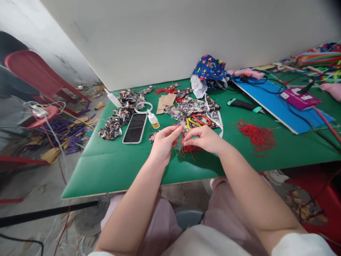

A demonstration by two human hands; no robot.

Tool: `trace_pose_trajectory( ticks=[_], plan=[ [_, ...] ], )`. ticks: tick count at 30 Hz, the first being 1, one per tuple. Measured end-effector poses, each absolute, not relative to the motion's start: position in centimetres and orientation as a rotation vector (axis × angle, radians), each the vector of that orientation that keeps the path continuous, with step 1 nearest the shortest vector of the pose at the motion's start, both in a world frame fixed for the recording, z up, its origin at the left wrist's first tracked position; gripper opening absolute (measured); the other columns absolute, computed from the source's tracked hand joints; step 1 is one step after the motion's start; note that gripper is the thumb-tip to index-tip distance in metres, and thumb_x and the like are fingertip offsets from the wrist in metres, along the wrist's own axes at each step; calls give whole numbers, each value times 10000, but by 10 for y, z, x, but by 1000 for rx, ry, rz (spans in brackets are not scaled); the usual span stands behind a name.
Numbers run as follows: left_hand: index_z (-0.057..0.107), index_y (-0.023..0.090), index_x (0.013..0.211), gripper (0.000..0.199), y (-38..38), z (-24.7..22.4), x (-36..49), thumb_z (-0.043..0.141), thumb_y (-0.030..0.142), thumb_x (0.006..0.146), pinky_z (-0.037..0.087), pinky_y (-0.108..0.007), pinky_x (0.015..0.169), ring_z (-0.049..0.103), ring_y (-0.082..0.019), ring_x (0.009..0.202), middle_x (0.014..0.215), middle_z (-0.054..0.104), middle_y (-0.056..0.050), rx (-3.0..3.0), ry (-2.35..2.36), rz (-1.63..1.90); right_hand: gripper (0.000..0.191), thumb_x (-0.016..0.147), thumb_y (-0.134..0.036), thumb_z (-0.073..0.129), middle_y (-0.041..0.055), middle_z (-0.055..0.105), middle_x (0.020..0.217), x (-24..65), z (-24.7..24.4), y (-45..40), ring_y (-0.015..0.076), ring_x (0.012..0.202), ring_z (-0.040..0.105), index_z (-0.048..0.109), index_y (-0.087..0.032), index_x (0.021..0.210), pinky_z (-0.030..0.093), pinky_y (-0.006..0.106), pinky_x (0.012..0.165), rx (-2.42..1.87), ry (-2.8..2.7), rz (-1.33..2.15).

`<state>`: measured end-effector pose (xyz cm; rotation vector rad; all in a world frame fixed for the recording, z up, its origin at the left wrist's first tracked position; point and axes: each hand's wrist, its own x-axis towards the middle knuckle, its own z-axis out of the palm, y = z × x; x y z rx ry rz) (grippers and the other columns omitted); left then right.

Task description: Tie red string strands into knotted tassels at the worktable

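Observation:
My left hand (168, 139) and my right hand (201, 138) meet over the near part of the table, fingers pinched close together. Thin red cord (182, 135) runs between the fingertips of both. Under them lies a small tangle of red cords (188, 151). Just beyond my hands rest pliers with red and yellow handles (201, 120), on pieces of flowered fabric (190, 105). A small white glue bottle with a yellow label (153, 121) stands left of the pliers, beside a phone (135, 128) lying face up.
Scrunched flowered fabric (113, 124), a white bottle (113, 99) and a white ring (144, 106) occupy the left of the green table (106, 167). Brown card pieces (166, 102) lie mid-table. Rightward are a box cutter (245, 105), more red cords (255, 137), a blue board (277, 106) and a purple box (299, 97).

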<state>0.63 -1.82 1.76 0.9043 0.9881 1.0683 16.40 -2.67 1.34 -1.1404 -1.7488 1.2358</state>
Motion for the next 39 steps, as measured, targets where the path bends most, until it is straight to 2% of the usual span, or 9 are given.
trace_pose_trajectory(
  ticks=[3,6,13,16,21,25,34,39],
  plan=[
    [676,146,738,230,-19,20,6,761,325,620,293,-143,377,460,-17,432,644,641,13,888,943,1043,132,686,-307,686,4,717,757,165,12,-26,155,757,634,725,-191,736,467,305,792,-1135,-1779,1235],
    [672,149,776,238,-19,21,6,751,324,636,328,-142,371,524,-31,440,731,695,-17,872,933,1023,153,678,-317,695,4,718,753,164,11,-26,165,784,635,732,-187,749,460,321,822,-1152,-1774,1232],
    [670,123,760,222,-19,20,7,742,299,645,427,-167,459,608,-80,532,663,697,-30,1000,956,1089,172,636,-324,732,11,720,866,165,8,-25,182,904,643,726,-200,755,439,366,919,-1078,-1593,1341],
    [673,132,771,191,-19,19,6,719,292,676,479,-190,515,629,-93,550,664,704,-26,1119,990,1143,114,636,-282,730,20,705,889,167,7,-22,161,881,640,713,-200,713,460,349,880,-1036,-1464,1281],
    [695,143,802,176,-19,17,4,682,296,715,531,-226,576,642,-109,552,660,705,-12,1384,1056,1133,137,591,-297,760,13,699,781,167,7,-18,136,771,623,710,-194,667,468,319,811,-1080,-1243,1223],
    [714,169,863,169,-21,15,2,626,278,768,539,-229,615,660,-116,606,742,721,-17,1602,1115,1121,163,552,-305,787,-8,683,667,165,4,-17,103,654,592,713,-203,655,460,299,772,-1105,-1080,1305],
    [716,189,915,181,-20,14,-2,567,239,824,499,-262,696,651,-145,716,795,723,-39,2162,1180,1091,203,504,-314,817,2,683,673,165,-2,-15,106,693,595,710,-203,635,442,292,779,-1036,-923,1423],
    [708,182,949,200,-21,13,-1,548,231,838,481,-262,717,636,-147,746,811,717,-50,2319,1142,1095,206,517,-319,813,3,677,672,165,-3,-14,100,671,579,709,-199,648,435,281,728,-1058,-929,1423]
  ],
)
